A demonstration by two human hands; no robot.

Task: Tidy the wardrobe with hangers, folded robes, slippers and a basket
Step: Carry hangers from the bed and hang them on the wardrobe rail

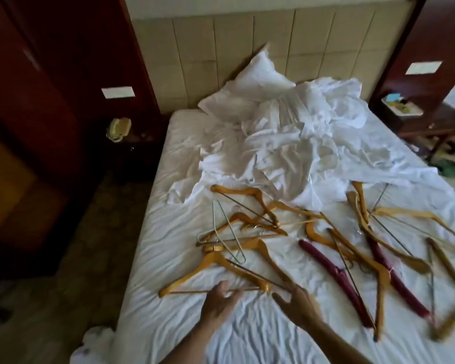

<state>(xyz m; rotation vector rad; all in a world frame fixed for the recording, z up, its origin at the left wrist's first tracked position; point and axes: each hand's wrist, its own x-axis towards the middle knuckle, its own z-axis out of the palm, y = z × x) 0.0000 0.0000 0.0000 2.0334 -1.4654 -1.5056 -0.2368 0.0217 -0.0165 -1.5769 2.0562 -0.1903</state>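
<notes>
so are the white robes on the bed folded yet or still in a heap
Still in a heap. The white robes lie crumpled and spread across the bed below the pillow, with no neat folded edges or stack visible.

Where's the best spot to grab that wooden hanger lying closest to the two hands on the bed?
Take the nearest wooden hanger by its thin bottom bar, coming from the near edge of the bed. The bar lies flat, facing the person, right by the left hand and right hand, and is slim enough for fingers to curl round. Its top lies under other hangers, so that is a poorer grip.
</notes>
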